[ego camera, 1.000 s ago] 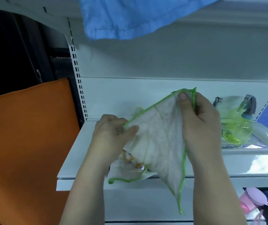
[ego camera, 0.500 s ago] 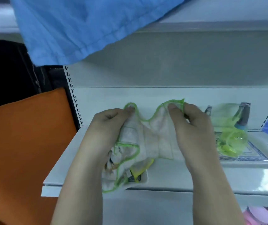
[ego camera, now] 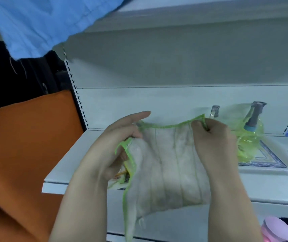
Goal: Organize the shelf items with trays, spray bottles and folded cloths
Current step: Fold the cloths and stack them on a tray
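Cloth (ego camera: 171,172), pale grey with a green stitched border, hung spread between two bare hands above the front edge of a white shelf (ego camera: 270,186), toward its left half. The left hand (ego camera: 120,138) pinched the upper left corner, with its forefinger pointing straight out. The right hand (ego camera: 213,138) pinched the upper right corner with curled fingers. The top edge sagged between them, and the cloth was not yet folded.

The left pinch looked light, so that corner could slip free and the cloth could drop. The cloth's lower edge hung below the shelf's front edge. Just behind it, under the left hand, lay a small object (ego camera: 122,173) with a yellow trim, too hidden to identify. A pull on the cloth might catch that object and drag it off the edge. The right hand was also just beside a green spray bottle (ego camera: 249,135), so a wide folding motion could knock the bottle over.

The bottle stood on a patterned tray (ego camera: 279,165) at the right end of the shelf, toward the back. A blue cloth (ego camera: 43,23) drooped over the edge of the upper shelf (ego camera: 192,18). An orange panel (ego camera: 26,145) filled the left side, and a pink lid (ego camera: 276,229) showed below the shelf at lower right.
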`<state>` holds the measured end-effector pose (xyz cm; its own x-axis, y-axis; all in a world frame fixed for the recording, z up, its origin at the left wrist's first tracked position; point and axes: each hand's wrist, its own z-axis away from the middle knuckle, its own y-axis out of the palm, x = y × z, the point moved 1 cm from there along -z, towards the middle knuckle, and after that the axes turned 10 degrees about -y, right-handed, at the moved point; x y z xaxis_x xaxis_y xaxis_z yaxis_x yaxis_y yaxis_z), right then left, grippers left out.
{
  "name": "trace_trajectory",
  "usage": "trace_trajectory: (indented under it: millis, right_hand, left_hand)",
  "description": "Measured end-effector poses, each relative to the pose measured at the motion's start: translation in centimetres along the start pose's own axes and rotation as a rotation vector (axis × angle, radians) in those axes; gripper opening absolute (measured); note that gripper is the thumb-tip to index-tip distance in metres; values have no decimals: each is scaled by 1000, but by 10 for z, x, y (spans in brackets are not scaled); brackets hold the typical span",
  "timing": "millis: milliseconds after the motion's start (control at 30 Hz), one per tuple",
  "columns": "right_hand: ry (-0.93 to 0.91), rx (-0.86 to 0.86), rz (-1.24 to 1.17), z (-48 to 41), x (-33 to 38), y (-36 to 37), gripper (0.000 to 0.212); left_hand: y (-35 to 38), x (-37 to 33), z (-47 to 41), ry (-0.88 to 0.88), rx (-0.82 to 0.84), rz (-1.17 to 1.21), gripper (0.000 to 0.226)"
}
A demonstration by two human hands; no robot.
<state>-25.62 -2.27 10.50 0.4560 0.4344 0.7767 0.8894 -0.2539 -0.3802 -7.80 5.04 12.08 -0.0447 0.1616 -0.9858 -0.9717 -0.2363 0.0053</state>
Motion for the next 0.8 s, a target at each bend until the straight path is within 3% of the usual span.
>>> trace_trajectory:
  millis: [167,233,433,667,800]
  right_hand:
    - [-77,192,-113,14,19,0,35]
    - [-79,237,-154,19,19,-2,34]
    - [-21,228,-201,17,2,-18,48]
    - [-112,251,-202,30,4,-11,49]
    - [-149,340,-245,38,2,-6,46]
  left_hand:
    - [30,-4,7,40,76,37,51]
    - [36,0,5,52,-7,12,49]
    - [32,9,4,80,-258,276,38]
    - [50,10,17,-50,-61,21,45]
    - [48,14,21,-38,-109,38,45]
